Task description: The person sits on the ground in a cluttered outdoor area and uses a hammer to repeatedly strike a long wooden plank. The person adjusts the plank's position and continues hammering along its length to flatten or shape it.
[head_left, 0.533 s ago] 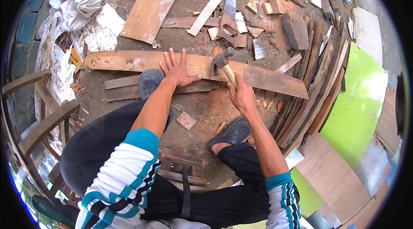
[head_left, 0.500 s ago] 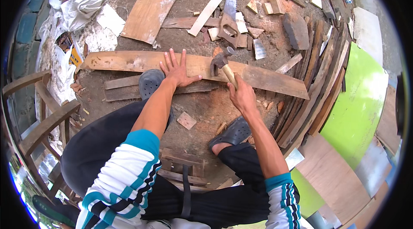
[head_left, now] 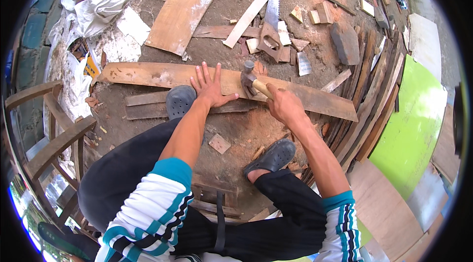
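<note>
A long weathered plank (head_left: 315,98) lies crosswise in front of me, over shorter boards (head_left: 148,110) on its near side. My left hand (head_left: 211,90) rests flat on the plank near its middle, fingers spread and holding nothing. In my right hand (head_left: 287,106) is a claw hammer (head_left: 263,88), gripped by its pale wooden handle. The hammer's head is over the plank, a short way right of my left hand, with the claw towards the wood. Whether the claw touches the plank or a nail there, I cannot tell. My left clog (head_left: 179,101) is against the plank's near edge.
Beyond the plank lie a handsaw (head_left: 271,35), a wide board (head_left: 180,19), wood offcuts and a stone block (head_left: 344,43). Long strips of wood (head_left: 377,89) are piled at the right, beside a green panel (head_left: 414,119). A wooden chair (head_left: 61,148) stands at the left.
The view has shifted slightly. My right hand has moved the hammer a little left along the plank, its handle now lying more level. My left hand stays flat on the wood.
</note>
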A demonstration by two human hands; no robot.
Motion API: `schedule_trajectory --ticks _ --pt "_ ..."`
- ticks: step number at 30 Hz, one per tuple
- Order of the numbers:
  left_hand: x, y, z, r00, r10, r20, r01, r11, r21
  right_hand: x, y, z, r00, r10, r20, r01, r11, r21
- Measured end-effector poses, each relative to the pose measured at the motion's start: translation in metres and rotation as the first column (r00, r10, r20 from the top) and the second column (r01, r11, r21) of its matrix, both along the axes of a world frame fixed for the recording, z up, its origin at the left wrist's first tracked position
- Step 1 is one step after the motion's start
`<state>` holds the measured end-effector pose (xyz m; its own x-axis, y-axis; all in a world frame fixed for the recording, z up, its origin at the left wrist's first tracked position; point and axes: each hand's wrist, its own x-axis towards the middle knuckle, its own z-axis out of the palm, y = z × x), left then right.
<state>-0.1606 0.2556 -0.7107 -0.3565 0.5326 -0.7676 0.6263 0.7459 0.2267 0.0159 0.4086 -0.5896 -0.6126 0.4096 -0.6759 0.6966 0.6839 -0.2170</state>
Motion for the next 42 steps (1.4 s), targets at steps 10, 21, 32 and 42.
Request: schedule_trajectory --ticks 10,21,32,42 --pt "-0.002 -0.002 -0.004 0.999 -0.019 -0.034 0.019 1.000 -0.005 0.109 -0.004 0.012 0.892 -0.451 0.020 0.448 0.877 -0.173" --pt "-0.002 0.000 -0.004 0.999 -0.044 -0.020 0.043 0.999 -0.029 0.072 -0.125 -0.029 -0.240 -0.948 0.210 0.553 -0.311 -0.773" --pt "-0.004 0.002 -0.015 1.000 0.003 0.026 -0.003 1.000 -0.002 0.013 -0.154 -0.066 -0.456 -0.878 0.144 0.535 -0.400 -0.744" --pt "-0.012 0.011 -0.014 0.998 -0.004 0.059 0.007 0.999 -0.050 -0.013 -0.164 -0.063 -0.452 -0.892 0.007 0.587 -0.303 -0.751"
